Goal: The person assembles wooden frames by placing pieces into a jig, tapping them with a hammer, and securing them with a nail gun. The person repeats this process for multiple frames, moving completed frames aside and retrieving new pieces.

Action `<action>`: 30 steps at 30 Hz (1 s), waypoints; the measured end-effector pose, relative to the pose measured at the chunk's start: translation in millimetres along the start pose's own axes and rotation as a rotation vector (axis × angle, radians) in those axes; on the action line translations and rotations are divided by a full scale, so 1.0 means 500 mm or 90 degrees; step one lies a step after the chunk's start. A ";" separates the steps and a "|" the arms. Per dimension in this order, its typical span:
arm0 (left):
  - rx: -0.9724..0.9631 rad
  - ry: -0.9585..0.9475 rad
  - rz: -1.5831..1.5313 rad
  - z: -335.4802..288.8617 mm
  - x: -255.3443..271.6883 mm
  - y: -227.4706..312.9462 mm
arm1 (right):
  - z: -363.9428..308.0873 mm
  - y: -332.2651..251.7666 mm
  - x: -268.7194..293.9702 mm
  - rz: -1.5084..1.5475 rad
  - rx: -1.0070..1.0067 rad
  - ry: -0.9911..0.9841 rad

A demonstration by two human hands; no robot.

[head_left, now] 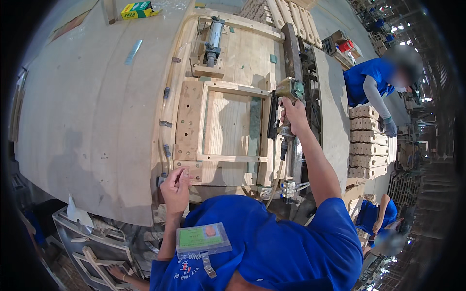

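Note:
My right hand (295, 115) is wrapped round the handle of an air nail gun (290, 88), with an air hose (278, 177) running down from it. The gun's nose end rests at or just over the right side of a rectangular wooden frame (233, 158); exact contact is hard to tell. That frame lies in a wooden jig, against a board with dark holes (188, 121) on its left. My left hand (175, 191) is at the jig's lower left corner, thumb and fingers pinched together. Whatever they hold, if anything, is too small to make out.
An air cylinder (214, 36) is mounted above the frame. A green and yellow box (137, 10) and a nail strip (134, 52) lie on the left tabletop (82, 121). At right, a co-worker in blue (366, 80) stands by stacked wooden parts (367, 140).

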State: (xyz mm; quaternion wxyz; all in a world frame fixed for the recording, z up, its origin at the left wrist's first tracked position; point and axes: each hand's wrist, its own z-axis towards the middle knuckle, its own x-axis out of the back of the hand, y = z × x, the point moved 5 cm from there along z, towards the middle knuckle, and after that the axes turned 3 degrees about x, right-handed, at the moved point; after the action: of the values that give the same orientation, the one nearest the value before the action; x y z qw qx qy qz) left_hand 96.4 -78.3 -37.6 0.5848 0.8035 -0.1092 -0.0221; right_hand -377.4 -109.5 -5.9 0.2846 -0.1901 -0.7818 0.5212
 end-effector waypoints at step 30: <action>-0.073 0.059 0.091 0.001 0.041 0.013 | -0.270 -0.029 0.470 -0.521 0.172 0.205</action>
State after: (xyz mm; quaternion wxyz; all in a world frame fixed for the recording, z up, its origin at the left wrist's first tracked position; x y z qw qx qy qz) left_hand 115.4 -84.7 -29.5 0.6343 0.7591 -0.1374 0.0507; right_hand -470.5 120.1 105.2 0.6072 0.0945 -0.6633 0.4272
